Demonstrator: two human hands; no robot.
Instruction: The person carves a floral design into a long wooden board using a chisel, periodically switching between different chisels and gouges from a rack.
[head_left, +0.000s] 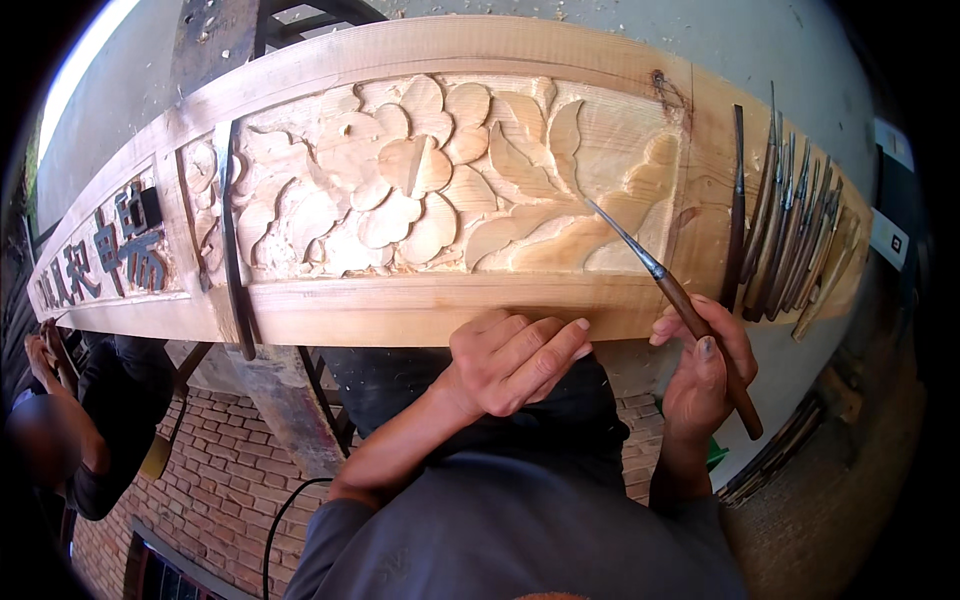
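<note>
A long pale wooden board (460, 312) lies across in front of me, carved in relief with a large flower (405, 170) and leaves. My right hand (705, 365) grips a wood-carving chisel (695, 318) by its brown wooden handle. The slim metal blade points up and left, its tip at the carved leaves right of the flower. Loosely bent at the board's near edge, my left hand (515, 362) shows nothing in its fingers; its thumb is hidden. Another chisel (233, 240) with a long flat blade lies across the board left of the flower.
Several carving chisels (785, 215) lie side by side on the board's right end. Dark raised characters (105, 250) stand on its left part. At the far left another person's hands (42, 350) are by the board's end. Brick paving (215, 450) shows below.
</note>
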